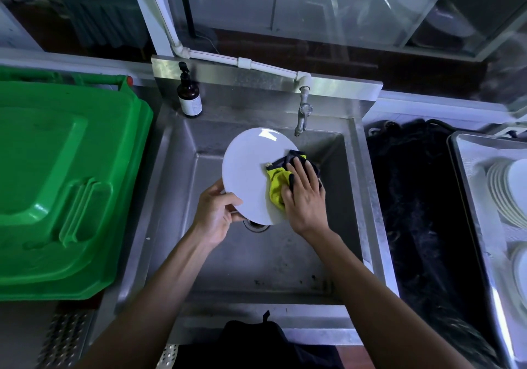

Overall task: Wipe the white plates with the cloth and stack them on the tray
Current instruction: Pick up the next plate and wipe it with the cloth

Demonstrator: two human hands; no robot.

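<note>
Above the sink (216,254), the left hand (216,214) is closed on the white plate (248,169) rim while the right hand (303,197) presses the cloth (278,183) flat on it; wiping seems underway, and next comes carrying it to the tray (467,186) right of the sink.

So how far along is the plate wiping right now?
Partly done: a stack of plates already sits on the tray at right, with more white ware just below it. In hand: the left hand holds a plate over the sink while the right hand rubs it with the cloth. Left: stacking this plate; any unwiped ones are out of view.
</note>
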